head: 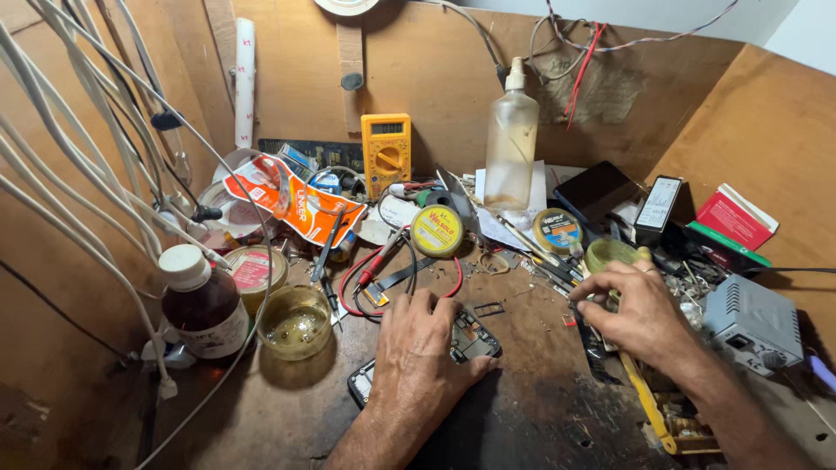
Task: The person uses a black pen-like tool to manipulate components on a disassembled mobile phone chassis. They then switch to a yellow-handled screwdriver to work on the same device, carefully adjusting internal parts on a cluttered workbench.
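- The opened phone (470, 341) lies flat at lower centre of the frame, its back cover off and its inner parts bare; from this the stripping-down looks partly done, with the boards and frame not yet lifted out.
- The left hand (416, 352) lies palm down over the phone's near half, fingers loosely spread and pressing it to the bench, pinching nothing.
- The right hand (640, 312), at centre right, is curled with its fingertips drawn together over a heap of small tools; whether it pinches one I cannot tell.
- A small dark rectangular frame (488, 308) lies loose just above the phone, judged to be a part already taken off.
- The surface is a worn brown wooden bench (531, 418), scratched and stained, walled by board at the back and both sides.
- Upper centre: a yellow multimeter (386, 150) leans on the back wall, beside a cloudy spray bottle (510, 144).
- Lower left: a brown bottle (203, 303) with a white cap, next to a glass cup (296, 322) of yellowish liquid.
- White cables (78, 165) hang across the left side; a grey box-shaped unit (754, 320) sits at the right edge.
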